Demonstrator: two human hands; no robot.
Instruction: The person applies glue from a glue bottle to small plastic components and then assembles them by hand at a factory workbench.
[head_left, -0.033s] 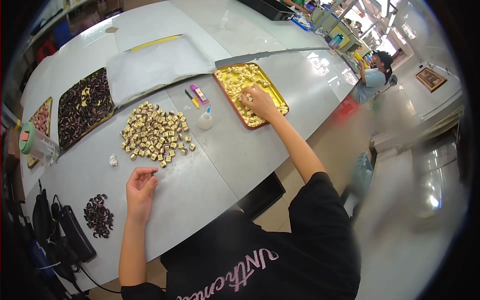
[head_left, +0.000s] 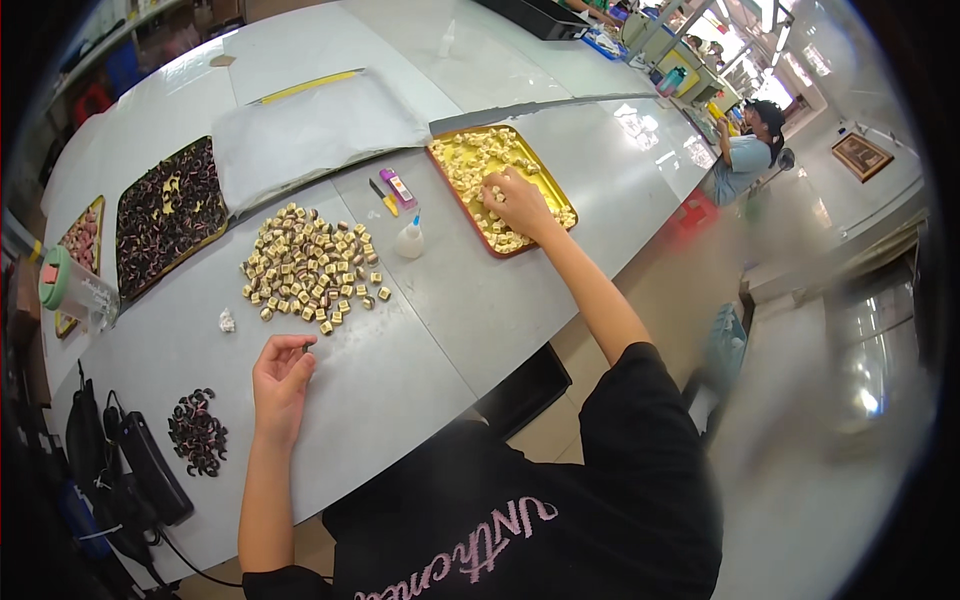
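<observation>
My left hand [head_left: 281, 388] is above the grey table, thumb and fingertips pinched on a small dark piece [head_left: 308, 347]. It looks like the black curved pieces [head_left: 198, 432] heaped to the left of my forearm. Beyond that hand lies a large pile of small cream-and-brown blocks [head_left: 310, 262]. On the right, my right hand [head_left: 518, 204] reaches into a yellow tray [head_left: 548, 185] with a red rim. Its fingers are curled down among small cream pieces [head_left: 470, 178], and one such piece shows at the fingertips.
A small squeeze bottle [head_left: 409, 240], a yellow-handled knife [head_left: 384, 197] and a purple container [head_left: 399, 188] stand mid-table. Farther left are a tray of black pieces [head_left: 172, 215], a white sheet [head_left: 315, 125] and a green-lidded jar [head_left: 72, 285]. Black cased items [head_left: 150, 468] lie near the left edge.
</observation>
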